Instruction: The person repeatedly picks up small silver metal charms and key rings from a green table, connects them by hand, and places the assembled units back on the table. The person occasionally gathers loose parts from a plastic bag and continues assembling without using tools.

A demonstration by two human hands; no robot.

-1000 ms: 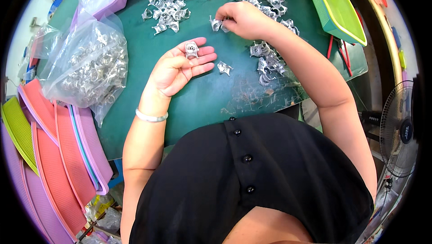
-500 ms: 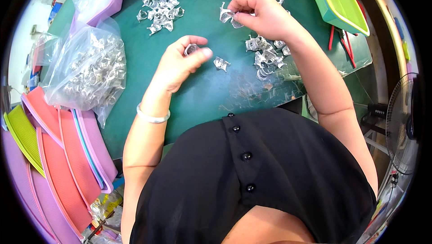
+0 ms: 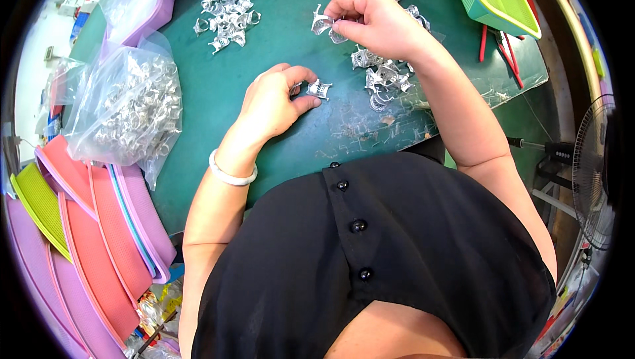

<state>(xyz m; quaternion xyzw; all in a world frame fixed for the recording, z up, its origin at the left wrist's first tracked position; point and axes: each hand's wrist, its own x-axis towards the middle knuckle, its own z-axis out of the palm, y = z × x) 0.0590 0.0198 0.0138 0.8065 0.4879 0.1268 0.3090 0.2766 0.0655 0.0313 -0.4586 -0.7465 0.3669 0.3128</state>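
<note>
My left hand [image 3: 272,102] has its thumb and fingertips at a small silver openwork metal piece [image 3: 320,88] on the table, touching its near end. A second silver piece [image 3: 296,88] is tucked inside the curled fingers, mostly hidden. Farther out, my right hand [image 3: 380,25] pinches a pronged silver metal piece [image 3: 322,21] between thumb and fingers, with another piece [image 3: 337,33] hanging just below it. Under the right wrist lies a loose heap of similar silver pieces [image 3: 383,78], partly covered by my forearm.
The green table [image 3: 264,167] has a scratched front edge. Silver pieces [image 3: 231,18] spread along its far side. At left stand a clear bag of pieces [image 3: 135,111], a purple bin [image 3: 162,11] and stacked coloured baskets [image 3: 99,226]. At right are a green basket [image 3: 493,1], red-handled pliers [image 3: 512,68] and a fan [image 3: 592,174].
My left hand has moved right and slightly down to the lone silver piece, its fingers now around that piece's end. The right hand still pinches its pieces; the view has shifted slightly.
</note>
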